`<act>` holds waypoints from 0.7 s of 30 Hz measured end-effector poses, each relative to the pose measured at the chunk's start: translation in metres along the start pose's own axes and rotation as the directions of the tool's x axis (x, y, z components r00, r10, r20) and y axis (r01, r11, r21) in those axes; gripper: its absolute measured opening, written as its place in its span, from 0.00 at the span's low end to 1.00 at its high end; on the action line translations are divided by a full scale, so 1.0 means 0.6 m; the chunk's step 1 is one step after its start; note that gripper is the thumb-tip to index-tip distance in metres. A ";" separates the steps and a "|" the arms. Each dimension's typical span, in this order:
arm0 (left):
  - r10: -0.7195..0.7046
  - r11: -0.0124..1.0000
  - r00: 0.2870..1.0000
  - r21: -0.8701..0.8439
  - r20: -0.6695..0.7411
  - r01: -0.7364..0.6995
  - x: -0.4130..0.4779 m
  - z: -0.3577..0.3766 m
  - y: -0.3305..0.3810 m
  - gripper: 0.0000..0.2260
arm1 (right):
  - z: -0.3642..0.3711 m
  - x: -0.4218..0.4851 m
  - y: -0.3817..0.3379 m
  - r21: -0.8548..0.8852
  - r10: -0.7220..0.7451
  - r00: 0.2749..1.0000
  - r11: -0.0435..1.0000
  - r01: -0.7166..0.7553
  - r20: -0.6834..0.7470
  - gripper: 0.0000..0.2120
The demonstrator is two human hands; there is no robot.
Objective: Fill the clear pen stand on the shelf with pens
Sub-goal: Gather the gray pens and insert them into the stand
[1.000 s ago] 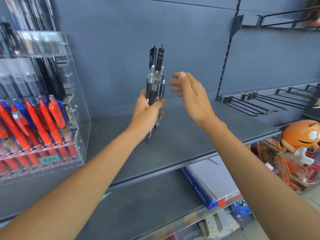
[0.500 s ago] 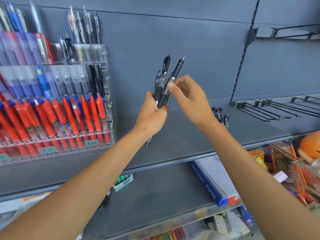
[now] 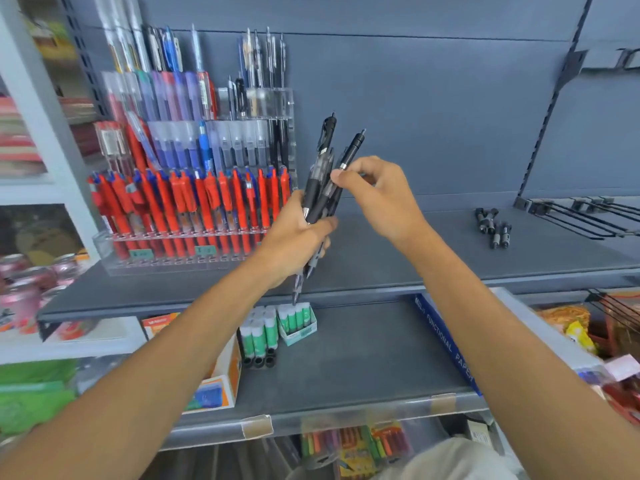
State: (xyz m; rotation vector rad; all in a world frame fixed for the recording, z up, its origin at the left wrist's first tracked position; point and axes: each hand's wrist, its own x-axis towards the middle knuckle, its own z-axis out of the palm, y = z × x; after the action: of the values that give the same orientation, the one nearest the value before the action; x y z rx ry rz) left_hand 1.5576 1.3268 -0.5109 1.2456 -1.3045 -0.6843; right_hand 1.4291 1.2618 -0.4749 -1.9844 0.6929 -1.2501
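Observation:
A tiered clear pen stand sits at the left of the grey shelf, its front row packed with red pens and its upper rows with blue, clear and black pens. My left hand grips a bunch of black pens upright, just right of the stand. My right hand pinches one black pen of that bunch near its top, tilted to the right. Several more black pens lie on the shelf at the right.
Black wire hooks jut out at the right of the shelf. On the lower shelf are green glue sticks, an orange box and a blue paper pack. Pink cans stand far left.
The view has swung left, bringing the whole pen stand into sight. My right hand went from open beside the bunch to pinching one black pen and drawing it up and to the right.

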 end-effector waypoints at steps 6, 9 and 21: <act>0.019 1.000 1.000 -0.011 0.010 -0.019 -0.076 -0.094 0.009 0.13 | 0.081 -0.030 -0.042 0.150 -0.011 0.999 0.989 0.005 0.037 0.16; 0.006 0.999 1.000 0.034 0.016 -0.007 -0.106 -0.137 0.004 0.14 | 0.108 -0.029 -0.056 0.208 -0.004 0.999 0.978 -0.006 0.046 0.11; -0.055 0.997 0.997 0.053 -0.048 0.057 -0.145 -0.208 -0.011 0.16 | 0.199 -0.018 -0.072 0.219 -0.025 0.984 0.976 -0.014 0.174 0.09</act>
State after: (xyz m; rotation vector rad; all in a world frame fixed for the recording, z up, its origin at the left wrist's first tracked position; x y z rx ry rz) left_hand 1.6584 1.4400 -0.5224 1.3389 -1.2617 -0.6594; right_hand 1.5374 1.3281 -0.4836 -1.8862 0.4423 -1.0879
